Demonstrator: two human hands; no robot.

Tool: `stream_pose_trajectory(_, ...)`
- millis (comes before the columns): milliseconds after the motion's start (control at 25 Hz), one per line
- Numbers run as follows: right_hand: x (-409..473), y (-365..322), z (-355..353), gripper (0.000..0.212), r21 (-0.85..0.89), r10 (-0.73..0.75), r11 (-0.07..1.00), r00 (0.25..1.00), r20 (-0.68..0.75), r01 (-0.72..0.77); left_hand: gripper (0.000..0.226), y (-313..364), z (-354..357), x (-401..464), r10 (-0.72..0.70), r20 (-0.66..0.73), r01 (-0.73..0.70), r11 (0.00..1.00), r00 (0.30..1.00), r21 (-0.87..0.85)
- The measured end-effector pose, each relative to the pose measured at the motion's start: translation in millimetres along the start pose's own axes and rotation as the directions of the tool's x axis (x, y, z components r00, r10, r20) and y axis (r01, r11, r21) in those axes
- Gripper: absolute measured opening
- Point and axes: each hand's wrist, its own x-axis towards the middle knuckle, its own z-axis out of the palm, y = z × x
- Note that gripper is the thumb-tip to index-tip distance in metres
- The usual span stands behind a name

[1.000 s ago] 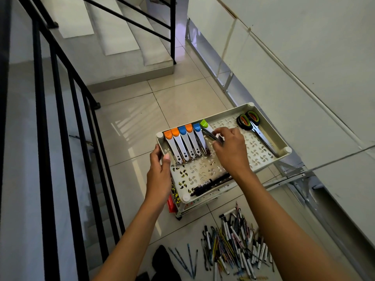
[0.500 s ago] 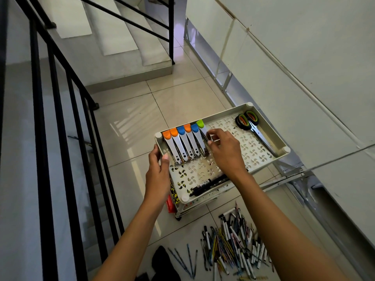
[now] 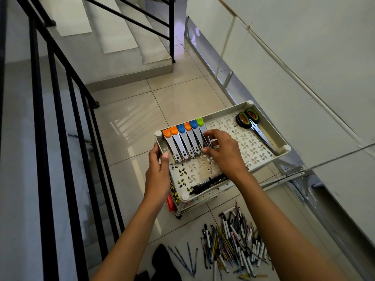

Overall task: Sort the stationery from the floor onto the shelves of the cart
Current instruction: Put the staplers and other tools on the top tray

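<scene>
Pressing green stapler (image 3: 203,133) seemingly flush, right hand (image 3: 225,153).

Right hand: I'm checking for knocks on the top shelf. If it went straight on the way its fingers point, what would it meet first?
The right hand points up-left at the staple remover row; its fingertips already seem to touch the green-capped staple remover, though depth is unclear.

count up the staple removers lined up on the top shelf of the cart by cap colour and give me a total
Staple removers on the cart's top shelf, by cap colour:
Orange: 3
Blue: 2
Green: 1
Total: 6
</scene>
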Motion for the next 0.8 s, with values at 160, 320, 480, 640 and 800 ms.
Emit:
stream_pose_trajectory(160,1,0,-4,0.043,-0.037,-0.009,0.999,0.999,0.038,0.01,0.041,2,1,0,-0.009,-0.008,0.008,1.0,1.0,-0.021)
stream_pose_trajectory(320,-7,-4,-14,0.036,0.003,0.021,1.0,1.0,-0.001,-0.021,0.043,-2,1,1,-0.033,-0.04,0.031,0.998,0.999,-0.059)
stream_pose_trajectory(480,-29,-3,-40,0.027,0.242,0.101,0.965,0.995,0.015,-0.102,0.045,-1,-4,-4,-0.033,-0.105,0.032,0.999,0.994,-0.015)
stream_pose_trajectory(640,-67,17,-78,0.021,0.455,0.136,0.881,0.991,0.01,-0.125,0.032,4,-8,-39,0.086,-0.303,-0.08,0.996,0.949,0.035)
stream_pose_trajectory(800,-122,74,-117,0.017,0.466,0.155,0.872,0.987,0.03,-0.151,0.019,-20,19,-110,0.135,-0.514,-0.159,0.987,0.847,-0.004)
